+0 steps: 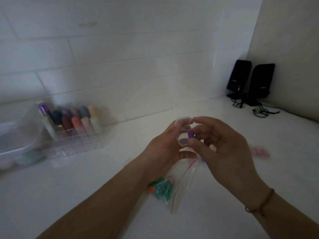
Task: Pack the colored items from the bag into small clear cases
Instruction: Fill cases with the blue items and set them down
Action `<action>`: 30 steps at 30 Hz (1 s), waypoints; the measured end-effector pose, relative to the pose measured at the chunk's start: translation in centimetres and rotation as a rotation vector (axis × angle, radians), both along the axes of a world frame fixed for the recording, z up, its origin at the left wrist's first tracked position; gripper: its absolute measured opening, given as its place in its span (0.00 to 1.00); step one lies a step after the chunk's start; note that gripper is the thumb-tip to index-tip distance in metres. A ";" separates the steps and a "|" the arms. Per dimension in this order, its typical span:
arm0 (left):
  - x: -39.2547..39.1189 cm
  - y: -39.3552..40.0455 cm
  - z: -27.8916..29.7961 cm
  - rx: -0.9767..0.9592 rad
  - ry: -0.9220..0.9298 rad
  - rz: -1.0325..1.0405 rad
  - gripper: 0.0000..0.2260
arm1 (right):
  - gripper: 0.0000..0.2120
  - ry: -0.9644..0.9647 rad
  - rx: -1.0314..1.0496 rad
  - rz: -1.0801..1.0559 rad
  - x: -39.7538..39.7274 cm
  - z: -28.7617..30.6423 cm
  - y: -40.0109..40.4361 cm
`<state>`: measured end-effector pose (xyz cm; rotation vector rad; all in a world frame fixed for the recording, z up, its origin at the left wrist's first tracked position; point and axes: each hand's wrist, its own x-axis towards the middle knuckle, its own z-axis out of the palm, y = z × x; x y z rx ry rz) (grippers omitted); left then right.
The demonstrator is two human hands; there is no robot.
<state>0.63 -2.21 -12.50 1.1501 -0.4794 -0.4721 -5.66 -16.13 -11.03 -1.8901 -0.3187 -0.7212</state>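
Left hand (164,145) is gripping a small clear case (183,133), lid flipped up; right hand (222,149) is pinching a purple item (191,134) at its mouth. Bag (174,185) is lying underneath on the counter (86,195).

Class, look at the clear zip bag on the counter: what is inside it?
The zip bag holds green pieces and an orange piece near its bottom. The left forearm covers part of it, so more may be hidden.
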 end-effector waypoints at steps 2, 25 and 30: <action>-0.2 -0.1 -0.1 -0.003 -0.043 -0.040 0.23 | 0.16 -0.061 -0.191 -0.107 0.3 -0.3 0.2; 3.9 3.2 -0.2 -0.339 0.144 0.192 0.17 | 0.05 0.035 -0.791 0.244 -1.6 -1.1 -2.9; 4.8 3.2 -1.1 -0.325 0.216 0.285 0.16 | 0.20 0.168 -1.000 0.329 -0.8 -3.4 -1.4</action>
